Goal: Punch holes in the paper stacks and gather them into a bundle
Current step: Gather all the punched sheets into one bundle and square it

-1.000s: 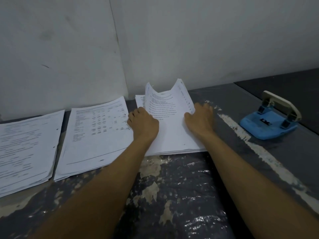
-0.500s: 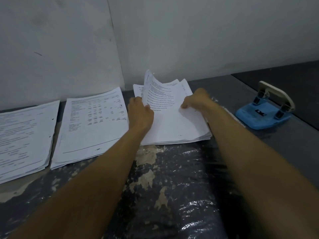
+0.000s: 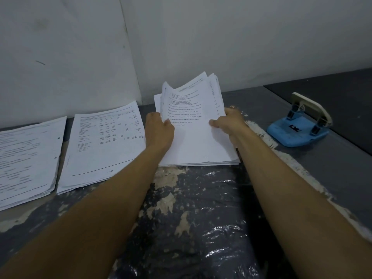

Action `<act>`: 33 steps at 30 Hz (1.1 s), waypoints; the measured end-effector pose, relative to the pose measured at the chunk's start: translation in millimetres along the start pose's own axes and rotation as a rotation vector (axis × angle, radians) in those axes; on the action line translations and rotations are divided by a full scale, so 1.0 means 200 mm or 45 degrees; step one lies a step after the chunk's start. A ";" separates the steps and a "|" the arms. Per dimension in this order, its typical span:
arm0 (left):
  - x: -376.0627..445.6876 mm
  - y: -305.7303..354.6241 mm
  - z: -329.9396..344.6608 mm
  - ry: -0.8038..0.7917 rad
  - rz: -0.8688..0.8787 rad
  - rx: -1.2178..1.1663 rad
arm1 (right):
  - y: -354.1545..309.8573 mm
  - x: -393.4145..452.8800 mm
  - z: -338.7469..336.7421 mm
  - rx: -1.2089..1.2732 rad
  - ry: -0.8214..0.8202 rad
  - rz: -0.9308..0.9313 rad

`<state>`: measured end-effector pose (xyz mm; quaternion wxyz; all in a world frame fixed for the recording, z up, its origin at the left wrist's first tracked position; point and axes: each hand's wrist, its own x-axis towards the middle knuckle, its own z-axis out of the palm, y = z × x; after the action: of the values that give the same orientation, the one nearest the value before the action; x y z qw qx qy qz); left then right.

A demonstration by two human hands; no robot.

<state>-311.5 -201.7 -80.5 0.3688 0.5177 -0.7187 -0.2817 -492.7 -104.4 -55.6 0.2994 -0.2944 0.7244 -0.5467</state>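
Three stacks of printed white paper lie in a row on a dark worn table. My left hand (image 3: 159, 128) grips the left edge of the right paper stack (image 3: 193, 141), and my right hand (image 3: 229, 122) grips its right edge. The far ends of its top sheets curl upward near the wall. The middle paper stack (image 3: 102, 146) lies flat just left of my left hand. The left paper stack (image 3: 26, 158) has punched holes along its right edge. A blue hole punch (image 3: 300, 130) with a cream lever stands to the right, apart from my hands.
A white wall (image 3: 181, 37) rises directly behind the stacks. The table surface (image 3: 191, 218) is dark, glossy and flaking. A grey strip with a black panel (image 3: 342, 97) runs along the right side behind the punch.
Both hands have moved from resting on the right stack to gripping its two side edges, and the far ends of the upper sheets have lifted and curled higher.
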 end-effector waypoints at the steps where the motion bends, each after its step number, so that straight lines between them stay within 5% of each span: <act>1: 0.00 0.00 0.00 -0.003 -0.004 -0.034 | 0.01 -0.02 -0.01 0.047 -0.005 -0.020; 6: -0.01 0.01 -0.03 -0.062 -0.084 -0.310 | 0.05 -0.05 -0.07 0.360 -0.072 -0.075; 14: 0.00 0.13 -0.19 -0.131 -0.118 -0.569 | 0.02 -0.16 -0.10 0.403 -0.028 -0.110; 33: -0.64 0.34 -0.90 0.078 0.389 -0.627 | -0.36 -1.06 -0.02 0.300 0.091 -0.438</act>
<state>-175.5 -63.2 43.9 0.5430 0.3066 -0.6870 -0.3731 -351.9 40.6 38.9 0.2080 -0.3571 0.6046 -0.6809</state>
